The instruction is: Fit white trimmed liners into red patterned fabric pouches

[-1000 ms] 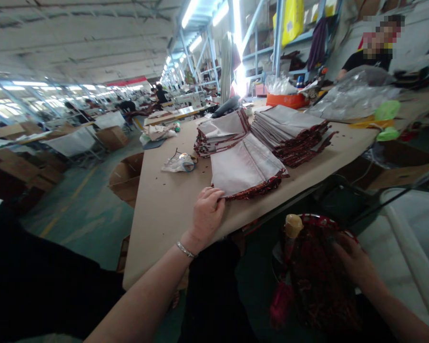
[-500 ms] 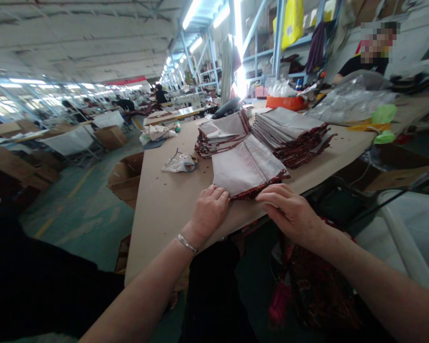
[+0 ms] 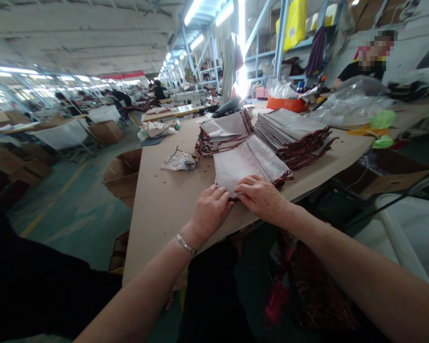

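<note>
A pale grey fabric piece (image 3: pixel 241 164) with a dark red patterned edge lies on the table in front of me. My left hand (image 3: pixel 211 206), a silver bracelet on its wrist, is closed on the near left corner of the piece. Close beside it, my right hand (image 3: pixel 260 196) pinches the same red edge, its fingers bent over the cloth. The fingertips of both hands nearly meet. Behind the piece stand two stacks of similar folded fabric, a left stack (image 3: pixel 223 131) and a larger right stack (image 3: pixel 293 136).
On the tan table (image 3: pixel 157 209) lie a crumpled white cloth item (image 3: pixel 180 161) and, farther back, an orange tray (image 3: pixel 287 104) and clear plastic bags (image 3: pixel 353 105). A cardboard box (image 3: pixel 123 176) stands left of the table. A person (image 3: pixel 364 69) is at the far right.
My right hand has moved left along the red edge, close to my left hand. The left hand has stayed at the corner.
</note>
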`<control>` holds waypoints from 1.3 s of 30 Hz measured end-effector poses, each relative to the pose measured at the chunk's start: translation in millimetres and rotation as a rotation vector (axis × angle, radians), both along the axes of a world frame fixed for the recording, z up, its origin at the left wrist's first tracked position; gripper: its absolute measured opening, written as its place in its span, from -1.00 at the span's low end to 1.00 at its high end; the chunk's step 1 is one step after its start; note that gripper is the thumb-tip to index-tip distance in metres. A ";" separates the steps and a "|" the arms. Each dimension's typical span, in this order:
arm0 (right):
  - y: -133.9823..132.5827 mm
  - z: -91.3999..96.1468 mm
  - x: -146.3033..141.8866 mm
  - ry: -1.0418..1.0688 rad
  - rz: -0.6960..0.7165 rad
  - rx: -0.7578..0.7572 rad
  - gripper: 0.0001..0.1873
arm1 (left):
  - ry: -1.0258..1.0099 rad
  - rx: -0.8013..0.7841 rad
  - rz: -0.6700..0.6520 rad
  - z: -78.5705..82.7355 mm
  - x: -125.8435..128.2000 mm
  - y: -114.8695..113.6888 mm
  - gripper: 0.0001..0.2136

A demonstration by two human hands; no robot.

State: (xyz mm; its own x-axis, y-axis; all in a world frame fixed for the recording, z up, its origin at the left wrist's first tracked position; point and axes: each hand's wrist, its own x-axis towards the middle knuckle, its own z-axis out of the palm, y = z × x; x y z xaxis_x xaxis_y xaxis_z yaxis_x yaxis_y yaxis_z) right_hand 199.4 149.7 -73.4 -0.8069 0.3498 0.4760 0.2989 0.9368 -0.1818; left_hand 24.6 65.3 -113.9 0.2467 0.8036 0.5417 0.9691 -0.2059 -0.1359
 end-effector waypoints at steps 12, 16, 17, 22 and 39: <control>8.1 -11.2 2.5 0.040 0.002 -0.040 -0.80 | 0.048 0.009 0.010 4.2 -4.1 4.1 -0.85; 9.5 -8.1 -1.7 -0.058 -0.022 0.038 -0.77 | 0.154 -0.041 0.026 7.0 -3.6 4.2 -0.88; 9.9 -6.9 -3.4 -0.096 -0.026 0.077 -0.77 | 0.172 -0.054 0.028 7.6 -3.3 4.0 -0.88; 8.6 -2.2 -15.4 -0.209 -0.038 0.222 -0.85 | 0.208 -0.055 0.025 5.4 -1.7 3.3 -0.90; -21.2 13.9 40.9 0.067 -0.362 -0.039 -0.55 | -1.130 0.014 0.165 8.6 34.8 -30.7 -0.93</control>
